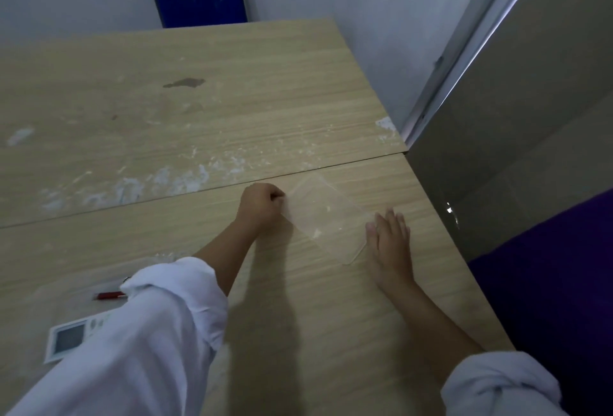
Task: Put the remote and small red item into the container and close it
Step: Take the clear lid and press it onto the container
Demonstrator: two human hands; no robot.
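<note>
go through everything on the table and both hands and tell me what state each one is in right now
clear container: flat on table, looks empty
remote: on table, outside container, partly hidden by sleeve
small red item: on table, outside container
left hand: fisted at container's edge
right hand: open, flat beside container

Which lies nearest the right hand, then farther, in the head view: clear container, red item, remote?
1. Clear container: touching the right hand, on its left.
2. Red item: far left, by the sleeve.
3. Remote: farthest, lower left.
</note>
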